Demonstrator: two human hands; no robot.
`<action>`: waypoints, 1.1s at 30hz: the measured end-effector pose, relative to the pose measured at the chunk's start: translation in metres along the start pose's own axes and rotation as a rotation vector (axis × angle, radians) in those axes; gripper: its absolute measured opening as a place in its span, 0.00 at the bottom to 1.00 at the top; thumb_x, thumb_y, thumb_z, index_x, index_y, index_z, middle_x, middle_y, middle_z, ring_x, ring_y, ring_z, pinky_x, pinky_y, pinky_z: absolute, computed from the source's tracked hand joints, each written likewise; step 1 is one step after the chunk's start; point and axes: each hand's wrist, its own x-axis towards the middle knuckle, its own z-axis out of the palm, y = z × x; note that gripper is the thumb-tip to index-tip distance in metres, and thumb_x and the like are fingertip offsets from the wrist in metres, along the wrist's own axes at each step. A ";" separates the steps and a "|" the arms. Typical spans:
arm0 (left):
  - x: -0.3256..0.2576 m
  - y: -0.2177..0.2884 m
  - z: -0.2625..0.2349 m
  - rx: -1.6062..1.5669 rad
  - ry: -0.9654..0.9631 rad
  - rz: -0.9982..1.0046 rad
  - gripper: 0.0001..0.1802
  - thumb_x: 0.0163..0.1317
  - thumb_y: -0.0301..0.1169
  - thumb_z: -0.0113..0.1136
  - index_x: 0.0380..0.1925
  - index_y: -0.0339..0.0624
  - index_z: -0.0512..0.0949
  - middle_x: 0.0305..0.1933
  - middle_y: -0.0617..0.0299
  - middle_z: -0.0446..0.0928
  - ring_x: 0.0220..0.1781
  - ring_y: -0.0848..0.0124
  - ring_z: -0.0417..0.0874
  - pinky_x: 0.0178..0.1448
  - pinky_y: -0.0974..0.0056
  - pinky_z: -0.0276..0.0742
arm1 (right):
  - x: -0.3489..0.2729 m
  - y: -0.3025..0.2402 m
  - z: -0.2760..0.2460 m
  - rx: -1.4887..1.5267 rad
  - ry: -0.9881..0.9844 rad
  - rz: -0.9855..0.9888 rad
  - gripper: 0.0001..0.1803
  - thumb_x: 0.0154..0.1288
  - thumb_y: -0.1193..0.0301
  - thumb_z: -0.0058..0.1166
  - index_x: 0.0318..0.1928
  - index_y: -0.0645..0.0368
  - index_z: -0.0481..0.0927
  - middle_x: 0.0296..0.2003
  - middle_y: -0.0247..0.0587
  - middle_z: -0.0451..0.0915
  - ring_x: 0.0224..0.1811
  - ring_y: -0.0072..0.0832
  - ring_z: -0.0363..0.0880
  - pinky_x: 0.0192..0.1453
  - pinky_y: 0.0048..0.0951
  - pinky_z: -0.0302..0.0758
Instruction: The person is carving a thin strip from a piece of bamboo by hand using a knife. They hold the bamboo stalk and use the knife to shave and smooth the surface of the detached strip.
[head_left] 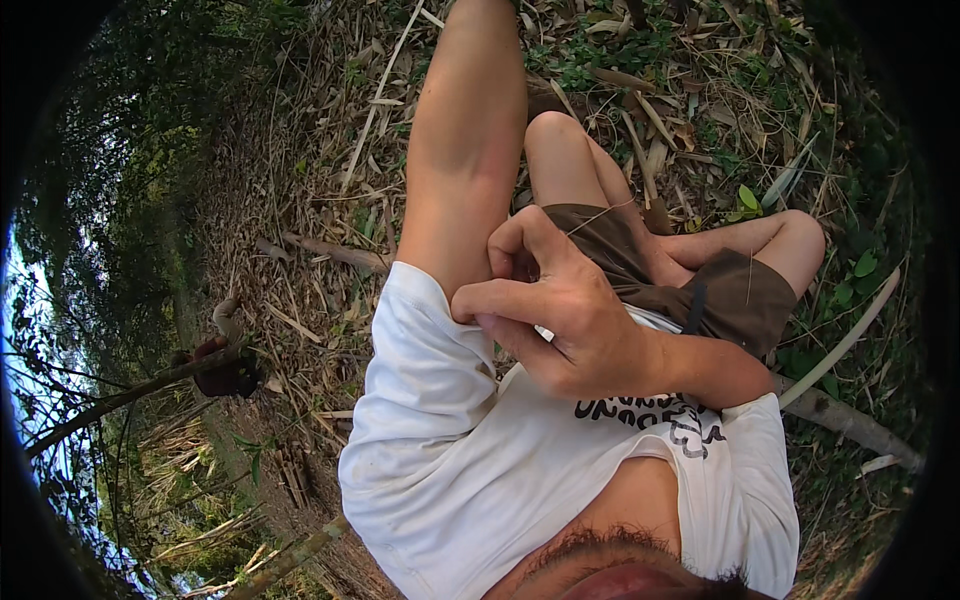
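While the right hand [580,318] curls at the white sleeve [415,350] mid-frame, I cannot tell what it pinches; the left hand is unseen.

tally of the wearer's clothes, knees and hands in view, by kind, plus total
White shirt: 1
Brown shorts: 1
Bare knees: 2
Right hand: 1 (the left hand is out of frame)
Total: 5
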 end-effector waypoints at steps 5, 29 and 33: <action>0.000 -0.001 0.002 0.007 0.006 0.005 0.27 0.61 0.56 0.66 0.41 0.43 0.88 0.25 0.63 0.81 0.28 0.71 0.79 0.34 0.61 0.72 | 0.031 0.056 -0.032 -0.280 0.260 -0.003 0.09 0.63 0.75 0.59 0.42 0.51 0.86 0.38 0.40 0.70 0.37 0.33 0.73 0.41 0.34 0.72; 0.000 -0.007 0.001 0.024 0.035 -0.003 0.28 0.60 0.58 0.66 0.39 0.42 0.87 0.25 0.61 0.81 0.28 0.69 0.81 0.35 0.59 0.73 | 0.021 0.012 -0.017 -0.261 0.091 -0.055 0.08 0.58 0.78 0.62 0.39 0.58 0.84 0.36 0.38 0.64 0.37 0.32 0.68 0.42 0.33 0.68; 0.001 -0.003 0.003 0.014 0.034 0.007 0.28 0.60 0.58 0.66 0.39 0.42 0.87 0.25 0.61 0.81 0.29 0.68 0.81 0.35 0.59 0.74 | 0.013 0.004 -0.010 -0.210 0.022 -0.072 0.08 0.58 0.72 0.62 0.40 0.51 0.86 0.37 0.39 0.69 0.39 0.35 0.72 0.45 0.38 0.66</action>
